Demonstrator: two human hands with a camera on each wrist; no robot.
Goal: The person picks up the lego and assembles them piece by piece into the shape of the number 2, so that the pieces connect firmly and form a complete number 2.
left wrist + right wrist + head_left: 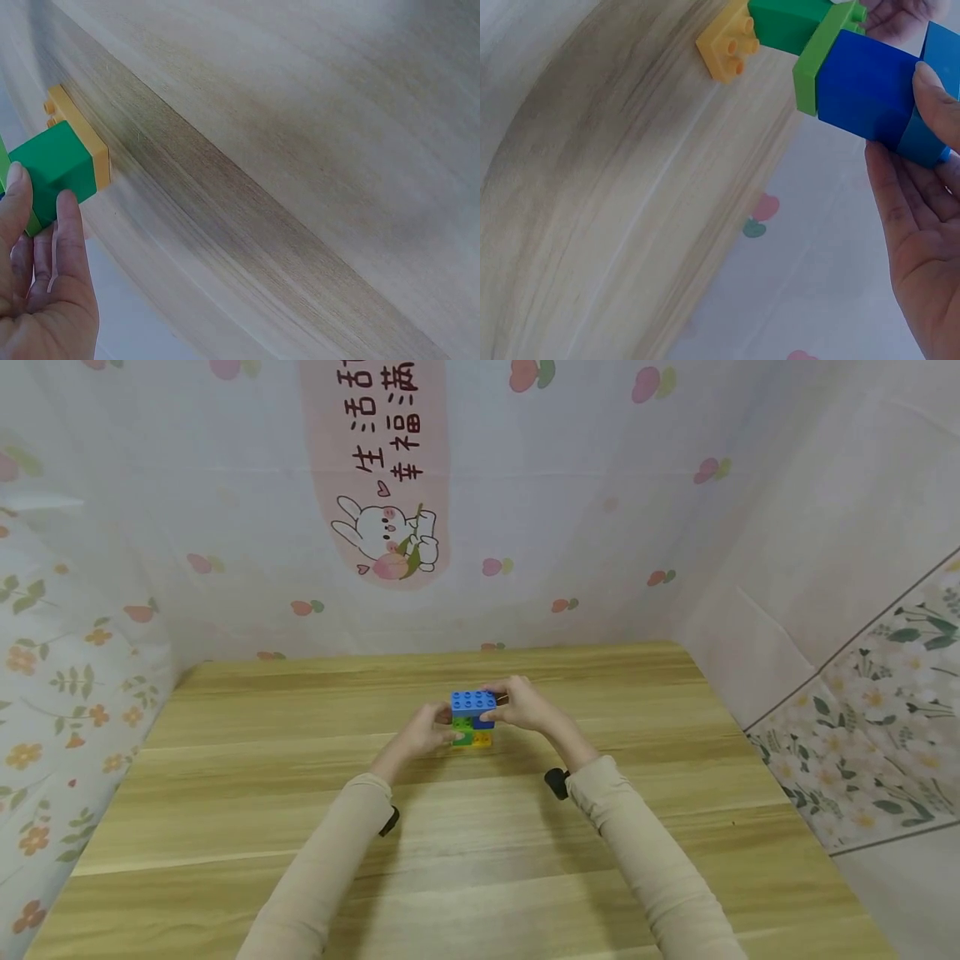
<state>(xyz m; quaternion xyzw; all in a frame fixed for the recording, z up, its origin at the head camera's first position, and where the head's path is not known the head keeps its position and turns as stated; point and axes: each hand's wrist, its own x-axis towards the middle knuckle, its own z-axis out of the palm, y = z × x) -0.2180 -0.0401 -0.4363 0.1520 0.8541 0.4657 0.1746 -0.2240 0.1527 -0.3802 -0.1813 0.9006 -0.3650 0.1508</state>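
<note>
A small tower of toy building bricks stands on the wooden table, between both hands. At its bottom lies a yellow plate brick (81, 129), with a dark green brick (58, 166) on one end of it. Above that come a light green plate brick (817, 64), a dark blue brick (866, 86) and, on top, a light blue plate brick (473, 702). My left hand (426, 732) pinches the dark green brick between thumb and fingers. With thumb and fingers, my right hand (527, 705) grips the dark blue brick and the light blue plate brick at the top.
The wooden table (465, 860) runs back to a patterned cloth (540, 527) with writing and a rabbit drawing. Floral cloth hangs on the left side (67, 710) and the right side (877, 735). Dark wrist devices sit near both cuffs.
</note>
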